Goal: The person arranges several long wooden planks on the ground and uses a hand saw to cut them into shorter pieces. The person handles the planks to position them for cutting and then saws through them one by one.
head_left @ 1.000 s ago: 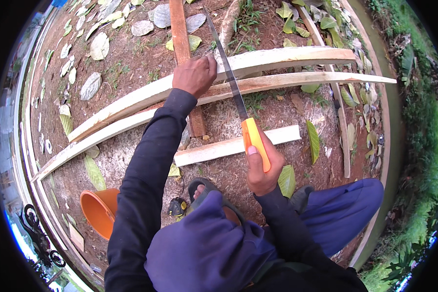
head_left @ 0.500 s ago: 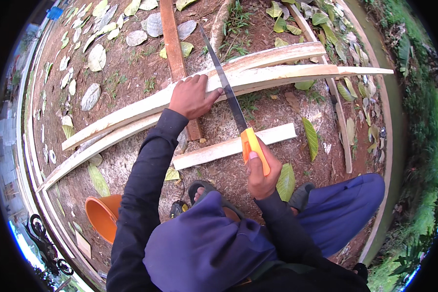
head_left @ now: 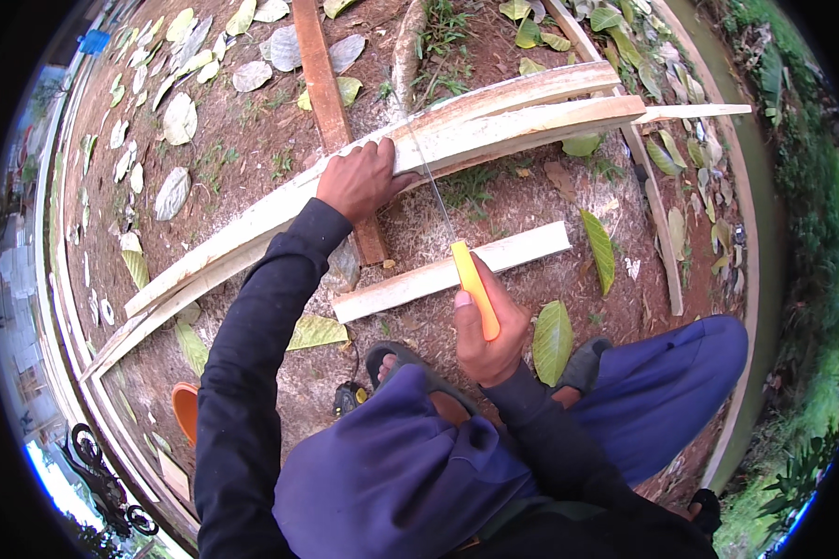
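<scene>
My left hand (head_left: 359, 182) grips a long pale wooden plank (head_left: 531, 129), its fingers curled over the far edge and its thumb toward the blade. Closed round the yellow-orange handle of a handsaw (head_left: 475, 291) is my right hand (head_left: 492, 335). The thin blade, seen almost edge-on, crosses the plank just right of my left thumb; whether its teeth are in the wood I cannot tell. A second pale plank (head_left: 531, 87) lies along the far side. Both cross a reddish-brown board (head_left: 320, 70). Nearer me, a short pale piece of wood (head_left: 522, 253) rests on the ground.
An orange bucket (head_left: 185, 412) shows partly behind my left sleeve. A black-and-yellow tool (head_left: 350, 398) lies by my sandalled foot. Large leaves (head_left: 552, 343) are strewn over the sawdust-covered soil. On the right, another narrow board (head_left: 662, 233) runs toward me, with a ditch (head_left: 772, 279) beyond.
The saw has turned from showing its flat side to almost edge-on, and my right hand has shifted slightly left and nearer me. My left hand keeps its hold on the plank.
</scene>
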Motion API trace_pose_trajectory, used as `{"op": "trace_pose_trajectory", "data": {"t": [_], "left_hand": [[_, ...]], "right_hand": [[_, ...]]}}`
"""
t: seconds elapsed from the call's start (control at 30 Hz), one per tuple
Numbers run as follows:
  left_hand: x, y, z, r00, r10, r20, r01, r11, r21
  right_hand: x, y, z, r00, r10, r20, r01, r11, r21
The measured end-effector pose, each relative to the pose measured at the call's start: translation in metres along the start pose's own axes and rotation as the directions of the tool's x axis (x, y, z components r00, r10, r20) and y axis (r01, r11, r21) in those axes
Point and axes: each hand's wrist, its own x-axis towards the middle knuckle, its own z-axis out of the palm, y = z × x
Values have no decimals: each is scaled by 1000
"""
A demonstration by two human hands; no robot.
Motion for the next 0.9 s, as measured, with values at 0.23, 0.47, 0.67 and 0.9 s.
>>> {"op": "trace_pose_trajectory", "data": {"t": [0.23, 0.47, 0.67, 0.9], "left_hand": [[4, 3, -15, 987, -48, 156, 61, 995, -82], [15, 0, -29, 976, 9, 217, 3, 998, -59], [11, -12, -4, 994, 18, 105, -11, 997, -70], [2, -7, 0, 998, 40, 41, -35, 992, -119]], "right_hand": [[-3, 2, -2, 1000, 30, -8, -30, 1000, 3], [-6, 5, 4, 998, -28, -52, 25, 998, -50], [-2, -16, 6, 993, 114, 3, -114, 992, -49], [-25, -17, -14, 1000, 24, 6, -23, 997, -76]]}}
